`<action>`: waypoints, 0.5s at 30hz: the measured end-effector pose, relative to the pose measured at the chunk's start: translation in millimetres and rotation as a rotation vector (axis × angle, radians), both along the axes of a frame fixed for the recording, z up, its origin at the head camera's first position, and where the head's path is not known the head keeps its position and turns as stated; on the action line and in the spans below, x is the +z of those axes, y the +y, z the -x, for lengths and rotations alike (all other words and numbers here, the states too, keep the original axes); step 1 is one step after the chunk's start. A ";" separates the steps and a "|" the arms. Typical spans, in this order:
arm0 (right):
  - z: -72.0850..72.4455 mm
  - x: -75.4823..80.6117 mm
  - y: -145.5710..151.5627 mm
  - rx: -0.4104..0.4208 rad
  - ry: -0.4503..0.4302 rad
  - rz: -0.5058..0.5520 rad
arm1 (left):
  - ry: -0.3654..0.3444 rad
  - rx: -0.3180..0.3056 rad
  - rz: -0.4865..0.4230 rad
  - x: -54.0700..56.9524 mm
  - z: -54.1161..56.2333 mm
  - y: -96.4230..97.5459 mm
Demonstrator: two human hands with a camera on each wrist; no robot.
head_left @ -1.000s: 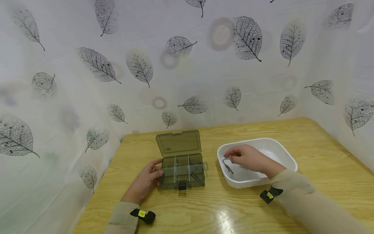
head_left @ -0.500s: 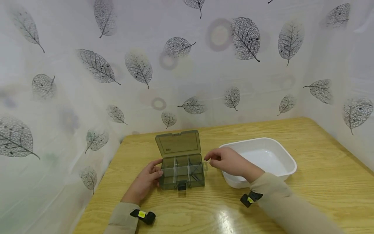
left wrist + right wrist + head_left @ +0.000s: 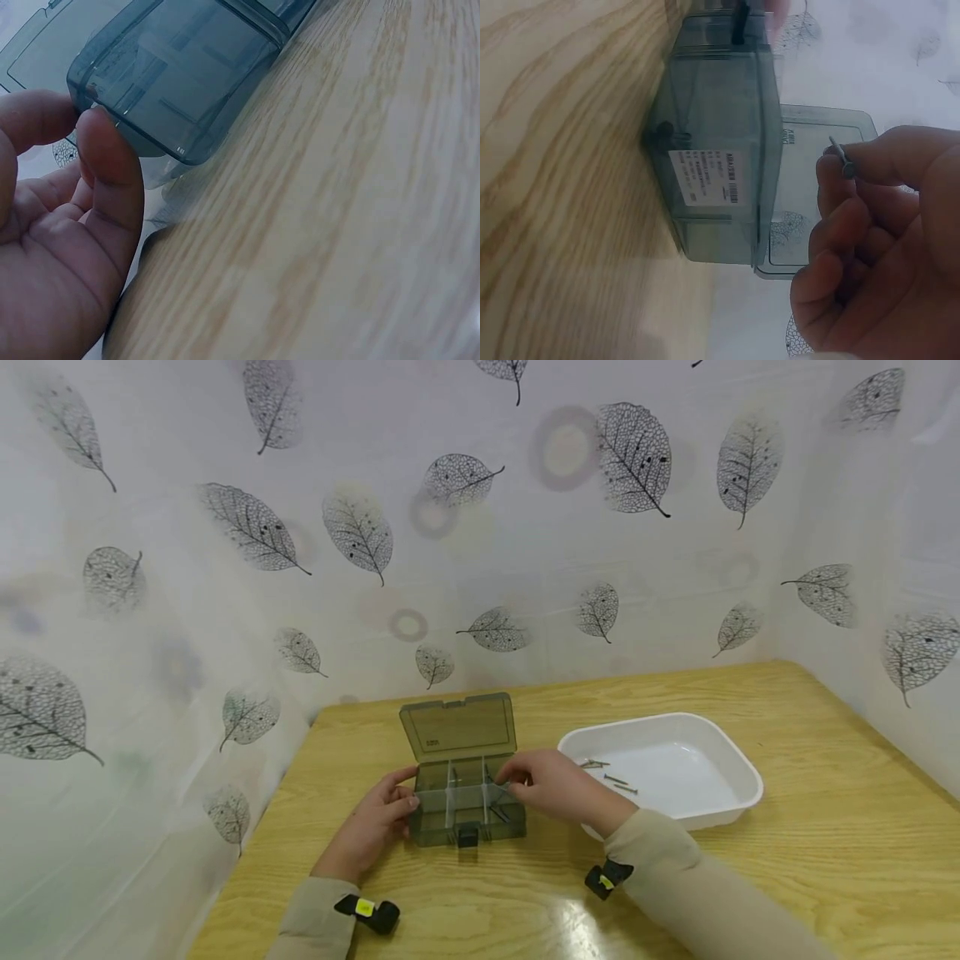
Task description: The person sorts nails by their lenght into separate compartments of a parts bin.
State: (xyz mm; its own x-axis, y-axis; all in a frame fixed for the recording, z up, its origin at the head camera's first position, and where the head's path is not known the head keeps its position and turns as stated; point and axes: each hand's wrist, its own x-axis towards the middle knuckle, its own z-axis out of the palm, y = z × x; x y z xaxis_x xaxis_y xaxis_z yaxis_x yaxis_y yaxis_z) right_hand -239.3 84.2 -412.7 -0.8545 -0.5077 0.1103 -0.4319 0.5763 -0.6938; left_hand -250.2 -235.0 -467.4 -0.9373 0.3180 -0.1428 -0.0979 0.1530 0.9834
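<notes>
Shifting left from the white tray [image 3: 693, 778], the right grip [image 3: 558, 783] has reached the divided box [image 3: 437, 837] on the table [image 3: 517, 902]; we judge it a carry nearly done, release not yet made. We note one screw [image 3: 842, 159] pinched between thumb and fingertip, hardly any gap left. Left grip [image 3: 378, 818] pinches the box's left end. Loose screws [image 3: 617, 780] lie at the tray's left. Right fingers mask much of the far-right compartment; head view loses the held screw; dark pieces behind the box wall blur.
</notes>
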 end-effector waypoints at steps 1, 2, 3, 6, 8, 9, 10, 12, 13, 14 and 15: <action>-0.1 0.3 -1.4 0.004 0.014 -0.013 | 0.000 0.001 0.000 0.2 0.0 0.1; -0.3 0.6 -2.4 0.002 0.023 -0.028 | -0.001 0.002 -0.001 0.1 0.1 0.3; -0.4 0.6 -3.1 0.001 0.032 -0.042 | -0.001 0.006 0.000 0.3 0.1 0.4; -1.2 0.8 -3.4 -0.006 0.044 -0.074 | -0.001 0.003 0.001 -0.3 1.1 0.2; -1.9 0.6 -2.6 -0.010 0.038 -0.079 | 0.003 -0.001 0.002 -0.5 1.5 -0.3; -2.1 0.5 -1.8 -0.009 0.040 -0.078 | 0.005 -0.003 0.002 -0.6 1.6 -0.6; -2.3 0.3 -1.0 -0.010 0.041 -0.078 | 0.005 -0.007 -0.001 -1.0 2.0 -1.1; -2.8 0.8 1.1 -0.009 0.040 -0.066 | 0.009 -0.009 -0.003 -1.6 2.4 -1.7; -3.1 1.4 2.2 -0.009 0.037 -0.053 | 0.009 -0.010 -0.003 -1.9 2.5 -1.9; -3.5 2.2 3.5 -0.010 0.034 -0.044 | 0.009 -0.012 -0.002 -2.2 2.7 -2.1; -3.6 3.1 5.0 -0.010 0.031 -0.034 | 0.008 -0.011 -0.002 -2.6 2.8 -2.0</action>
